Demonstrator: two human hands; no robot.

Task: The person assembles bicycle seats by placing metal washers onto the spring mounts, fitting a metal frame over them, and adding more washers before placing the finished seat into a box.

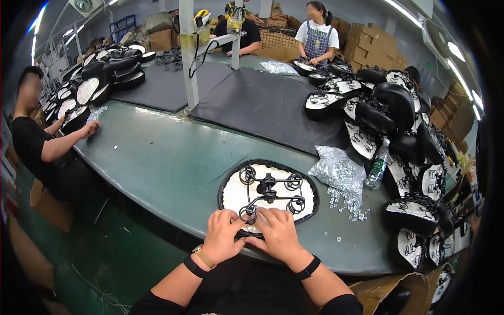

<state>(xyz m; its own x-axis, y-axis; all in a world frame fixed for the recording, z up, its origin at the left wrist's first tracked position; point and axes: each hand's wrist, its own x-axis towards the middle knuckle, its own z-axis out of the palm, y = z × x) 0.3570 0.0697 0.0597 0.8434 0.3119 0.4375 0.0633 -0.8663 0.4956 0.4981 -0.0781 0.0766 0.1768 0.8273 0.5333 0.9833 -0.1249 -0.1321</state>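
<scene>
A bicycle saddle (231, 192) lies upside down on the green table in front of me, its white underside up and black cover edge around it. A black wire frame with coil springs (294, 181) and a central clamp (268, 188) sits on it. My left hand (222, 234) is closed on the saddle's near edge, its fingertips beside the near coil spring (248, 212). On the other side of that spring, my right hand (276, 234) grips the same edge with bent fingers. Both thumbs meet at the rim. Anything small between the fingertips is hidden.
A clear bag of metal nuts (337, 167) spills onto the table (157, 152) at right, beside a plastic bottle (378, 165). Piled saddles (394, 107) fill the right side. A metal post (188, 58) rises beyond black mats (257, 100). Co-workers stand left and across.
</scene>
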